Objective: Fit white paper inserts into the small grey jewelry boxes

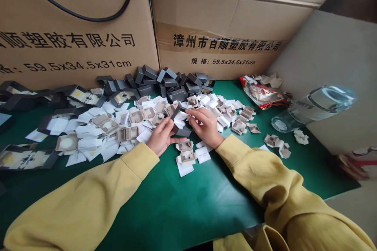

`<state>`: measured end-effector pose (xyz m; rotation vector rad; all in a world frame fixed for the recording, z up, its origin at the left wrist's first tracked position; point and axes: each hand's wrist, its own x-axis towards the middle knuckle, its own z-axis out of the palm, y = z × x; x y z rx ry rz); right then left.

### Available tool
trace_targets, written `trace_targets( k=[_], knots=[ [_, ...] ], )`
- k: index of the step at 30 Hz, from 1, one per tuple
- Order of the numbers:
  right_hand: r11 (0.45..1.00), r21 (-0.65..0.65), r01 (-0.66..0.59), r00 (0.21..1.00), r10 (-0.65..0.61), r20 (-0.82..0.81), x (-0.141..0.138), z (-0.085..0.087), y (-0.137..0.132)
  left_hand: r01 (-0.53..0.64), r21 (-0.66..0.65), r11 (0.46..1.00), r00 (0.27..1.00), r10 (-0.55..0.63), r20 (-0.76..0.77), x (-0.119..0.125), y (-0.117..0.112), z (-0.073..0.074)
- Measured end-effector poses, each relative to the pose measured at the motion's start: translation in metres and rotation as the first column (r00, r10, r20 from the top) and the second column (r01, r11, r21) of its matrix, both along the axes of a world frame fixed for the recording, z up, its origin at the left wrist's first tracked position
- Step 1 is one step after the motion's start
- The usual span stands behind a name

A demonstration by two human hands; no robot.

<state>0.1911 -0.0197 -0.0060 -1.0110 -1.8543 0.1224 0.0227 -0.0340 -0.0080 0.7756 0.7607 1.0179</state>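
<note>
Near the middle of the table, my left hand (161, 136) grips a small black cardboard box (183, 131) by its left side, thumb on top. A white paper piece (180, 116) shows in the box's opening. My right hand (206, 126) is closed at the box's right side, thumb and fingertips pinching at the white paper piece; the exact contact is small to see. Just below the hands lie a folded grey-white cardboard insert (186, 152) and a white folded leaflet (203, 154). A heap of similar inserts (138, 117) and leaflets spreads behind them.
Black boxes (178, 95) are piled at the back against large cartons (218, 19). Boxes with printed contents (28, 158) lie at left. On the right are a red snack bag (262, 93), a tilted-looking clear bottle (312, 108) and crumpled inserts (277, 145) on the green table (188, 208).
</note>
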Motion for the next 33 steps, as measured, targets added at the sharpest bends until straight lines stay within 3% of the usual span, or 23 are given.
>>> trace_targets(
  k=[9,13,17,22,26,33],
  knots=[
    [0.998,0.013,-0.054,0.986,0.051,0.158,0.001,-0.006,0.002,0.026,0.001,1.0,1.0,-0.026,-0.017,0.0,-0.001,0.0],
    [0.998,0.026,-0.062,0.996,0.06,0.069,0.0,-0.002,-0.001,0.028,-0.033,0.999,0.999,-0.028,0.016,-0.001,0.001,0.003],
    [0.999,0.03,0.015,0.999,-0.013,-0.05,-0.001,0.002,-0.003,0.008,-0.086,0.996,0.999,-0.003,0.052,-0.001,0.002,0.005],
    [0.999,0.038,0.032,0.996,-0.028,-0.084,-0.002,0.005,-0.003,-0.007,-0.094,0.996,0.998,0.012,0.058,0.0,0.002,0.006],
    [1.0,-0.018,-0.014,0.995,0.012,-0.1,-0.003,0.003,-0.003,-0.013,-0.07,0.997,0.999,0.015,0.029,0.0,0.002,0.004],
    [0.998,0.008,-0.057,0.995,0.058,-0.079,-0.003,-0.001,-0.001,-0.006,-0.051,0.999,1.0,0.007,0.013,-0.001,0.003,0.001]
  ],
)
